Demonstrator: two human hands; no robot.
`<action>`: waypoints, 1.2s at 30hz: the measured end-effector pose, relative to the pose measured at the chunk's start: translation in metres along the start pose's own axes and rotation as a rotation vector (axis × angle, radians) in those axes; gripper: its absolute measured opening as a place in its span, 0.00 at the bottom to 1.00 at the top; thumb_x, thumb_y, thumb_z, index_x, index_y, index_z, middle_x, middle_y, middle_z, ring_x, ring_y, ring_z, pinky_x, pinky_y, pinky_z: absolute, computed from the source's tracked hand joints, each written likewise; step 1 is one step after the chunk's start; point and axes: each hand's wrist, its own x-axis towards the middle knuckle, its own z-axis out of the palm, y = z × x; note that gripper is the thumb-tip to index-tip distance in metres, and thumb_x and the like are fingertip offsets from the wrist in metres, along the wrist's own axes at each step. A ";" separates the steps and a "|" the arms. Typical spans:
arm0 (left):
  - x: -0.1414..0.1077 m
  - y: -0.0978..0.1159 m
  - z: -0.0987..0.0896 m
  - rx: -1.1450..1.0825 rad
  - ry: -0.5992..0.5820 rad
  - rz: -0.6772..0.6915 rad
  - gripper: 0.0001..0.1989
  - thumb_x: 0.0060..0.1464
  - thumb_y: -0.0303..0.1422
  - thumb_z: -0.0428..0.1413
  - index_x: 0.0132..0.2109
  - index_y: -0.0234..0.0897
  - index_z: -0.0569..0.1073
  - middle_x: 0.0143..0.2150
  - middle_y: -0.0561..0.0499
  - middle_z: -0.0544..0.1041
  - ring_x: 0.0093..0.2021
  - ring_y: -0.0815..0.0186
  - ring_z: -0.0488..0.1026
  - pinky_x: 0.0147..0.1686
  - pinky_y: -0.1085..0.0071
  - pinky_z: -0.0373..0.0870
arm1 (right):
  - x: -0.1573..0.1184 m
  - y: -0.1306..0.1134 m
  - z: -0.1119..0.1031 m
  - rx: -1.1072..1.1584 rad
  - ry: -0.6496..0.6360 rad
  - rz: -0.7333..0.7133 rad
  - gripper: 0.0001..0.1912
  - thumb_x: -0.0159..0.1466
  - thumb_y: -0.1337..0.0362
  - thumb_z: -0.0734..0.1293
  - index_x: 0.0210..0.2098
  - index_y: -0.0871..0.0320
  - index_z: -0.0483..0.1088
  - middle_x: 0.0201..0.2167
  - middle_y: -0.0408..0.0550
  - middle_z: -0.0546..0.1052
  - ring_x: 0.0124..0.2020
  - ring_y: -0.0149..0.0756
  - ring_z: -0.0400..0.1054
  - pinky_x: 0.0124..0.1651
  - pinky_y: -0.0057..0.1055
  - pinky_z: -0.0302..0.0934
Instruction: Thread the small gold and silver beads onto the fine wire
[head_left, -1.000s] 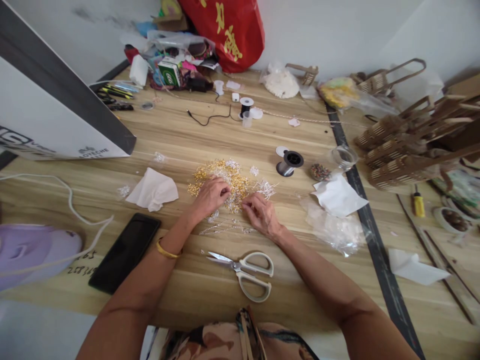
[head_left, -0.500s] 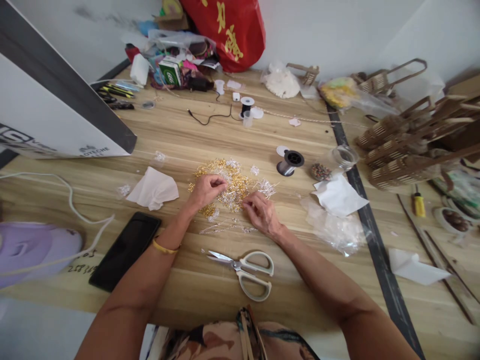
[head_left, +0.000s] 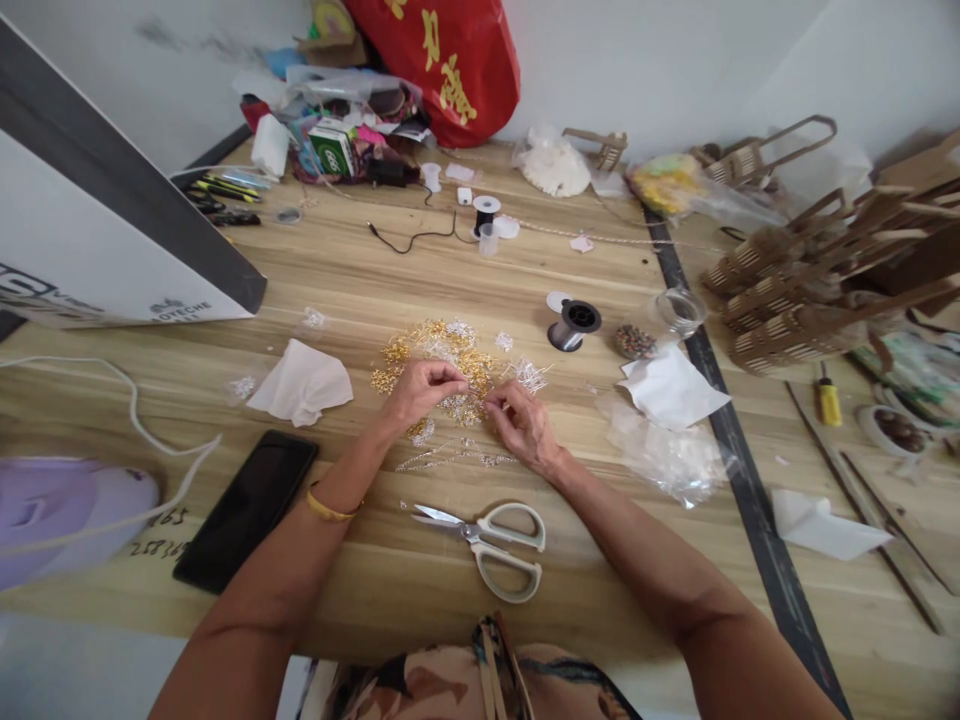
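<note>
Gold and silver pieces (head_left: 452,350), red bag (head_left: 484,75)

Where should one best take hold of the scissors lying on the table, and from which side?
The scissors are probably best gripped by the white handles, coming from the person's right: they lie flat, with the handle loops toward that side, while the slightly parted blades point left.

The person's bare left arm (head_left: 281,570) and bare right arm (head_left: 645,545) slant forward and inward from widely spread elbows, the bare left hand (head_left: 421,390) curled with thumb and fingertips drawn together toward the right, just beside the bare right hand (head_left: 523,425), its fingers bent inward.
</note>
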 end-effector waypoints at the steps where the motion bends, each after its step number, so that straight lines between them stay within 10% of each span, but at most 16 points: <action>1: -0.001 0.000 0.002 -0.044 -0.012 -0.018 0.10 0.43 0.35 0.64 0.33 0.33 0.78 0.32 0.48 0.81 0.32 0.66 0.76 0.38 0.69 0.73 | 0.000 0.000 0.000 0.001 0.014 0.011 0.04 0.66 0.66 0.62 0.34 0.56 0.67 0.29 0.46 0.71 0.29 0.33 0.64 0.29 0.29 0.60; 13: -0.004 -0.001 0.010 -0.089 -0.083 -0.039 0.13 0.48 0.35 0.61 0.42 0.36 0.80 0.42 0.47 0.82 0.43 0.63 0.77 0.46 0.66 0.71 | 0.000 0.002 0.000 0.060 0.099 0.124 0.05 0.65 0.64 0.62 0.33 0.57 0.68 0.29 0.45 0.71 0.28 0.31 0.65 0.26 0.27 0.60; 36: -0.007 0.007 0.018 -0.078 -0.014 -0.089 0.10 0.45 0.33 0.61 0.36 0.33 0.80 0.34 0.48 0.82 0.33 0.65 0.76 0.37 0.70 0.71 | 0.001 -0.002 -0.003 0.048 0.152 0.063 0.04 0.64 0.66 0.62 0.32 0.57 0.66 0.29 0.46 0.69 0.29 0.32 0.63 0.27 0.28 0.62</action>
